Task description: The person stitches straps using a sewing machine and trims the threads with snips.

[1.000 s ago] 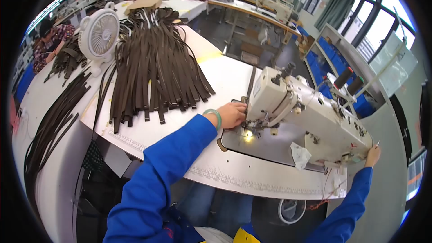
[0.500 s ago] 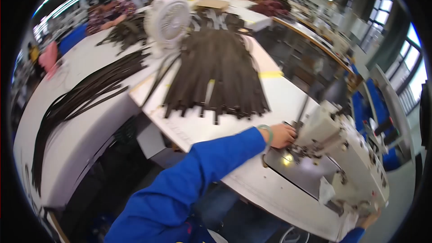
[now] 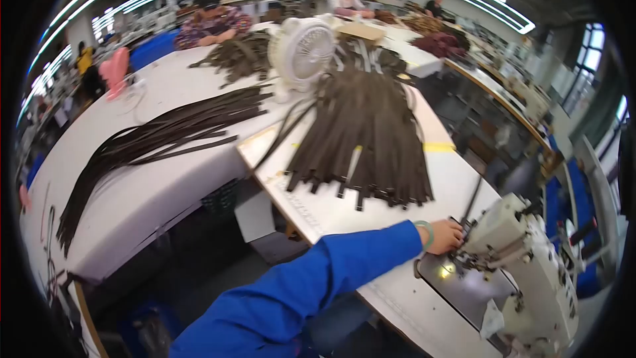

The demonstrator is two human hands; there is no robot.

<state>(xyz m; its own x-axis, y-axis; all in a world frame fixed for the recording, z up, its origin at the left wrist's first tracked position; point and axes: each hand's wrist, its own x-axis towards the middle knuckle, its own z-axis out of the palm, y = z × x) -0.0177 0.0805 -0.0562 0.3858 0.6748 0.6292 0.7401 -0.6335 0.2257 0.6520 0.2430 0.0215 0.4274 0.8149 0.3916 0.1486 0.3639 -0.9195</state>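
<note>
- Strap (image 3: 474,197), dark and narrow: at the head end of the sewing machine (image 3: 497,227), trailing away over the white worktop (image 3: 318,217).
- Left hand (image 3: 445,236): fingers drawn in narrow at the strap's near end; whether they pinch or press it, cannot tell. Green bracelet (image 3: 429,235) at the wrist.
- Right hand: out of view, state cannot be told.
- Risk: fingers sit near the needle area; a run of the machine with a slipping hand could injure one. Uneven finger pressure could skew the strap.
- Metal plate (image 3: 467,292): lit by a small lamp, just beside the hand. Pale scrap (image 3: 492,319) near it could snag if nudged inward.
- Strap bundle (image 3: 371,139): fanned on the worktop, loose ends toward the blue sleeve (image 3: 311,278); a wide arm sweep might drag them.
- Fan (image 3: 311,52): upright beside the bundle; a knock could tip it.
</note>
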